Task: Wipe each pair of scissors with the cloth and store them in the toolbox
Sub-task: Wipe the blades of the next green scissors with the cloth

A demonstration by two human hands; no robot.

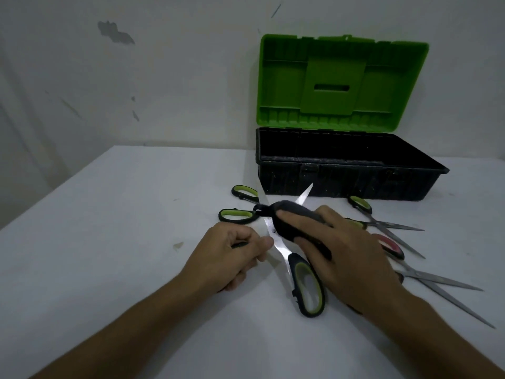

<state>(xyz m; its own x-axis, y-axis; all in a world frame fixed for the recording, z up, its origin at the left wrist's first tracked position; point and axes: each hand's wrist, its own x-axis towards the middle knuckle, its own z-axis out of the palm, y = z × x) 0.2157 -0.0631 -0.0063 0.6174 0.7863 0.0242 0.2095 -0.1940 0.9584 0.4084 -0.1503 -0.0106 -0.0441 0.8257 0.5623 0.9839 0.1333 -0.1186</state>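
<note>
Two bare forearms enter from the bottom edge. No sleeve is in view on either arm; both are uncovered from the frame edge to the wrist. The left hand [232, 253] and the right hand [352, 250] wear no gloves. No ring, watch or band is visible on wrists or fingers [287, 214]. Nails appear short and unpainted.

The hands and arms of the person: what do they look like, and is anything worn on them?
Both forearms are bare as far as the picture shows; no sleeve reaches into view. The left hand and the right hand have no glove. I see no ring, watch or bracelet on either wrist, though the light is dim. Fingernails look short.
</note>
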